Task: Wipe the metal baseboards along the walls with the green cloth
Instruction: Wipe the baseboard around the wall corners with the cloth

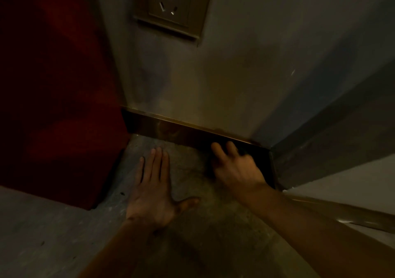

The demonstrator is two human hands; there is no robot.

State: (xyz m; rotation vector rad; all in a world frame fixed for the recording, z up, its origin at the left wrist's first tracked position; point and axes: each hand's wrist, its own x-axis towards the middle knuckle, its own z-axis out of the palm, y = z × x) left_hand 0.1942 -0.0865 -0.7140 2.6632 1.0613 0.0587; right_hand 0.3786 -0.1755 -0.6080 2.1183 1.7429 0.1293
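Observation:
A shiny brass-toned metal baseboard (171, 128) runs along the foot of the wall ahead and ends at a corner on the right. My right hand (237, 168) presses against its right end, next to the corner. The fingers curl over a dark wad of cloth (212, 166), which is mostly hidden under the palm. In this dim light I cannot make out the cloth's colour. My left hand (154, 192) lies flat on the grey floor with fingers spread, a little in front of the baseboard, and holds nothing.
A dark red block (53, 107) fills the left side and meets the baseboard's left end. A wall socket (171, 6) sits above. Another metal baseboard strip (352, 215) runs along the right wall. The grey floor (53, 235) is speckled and stained.

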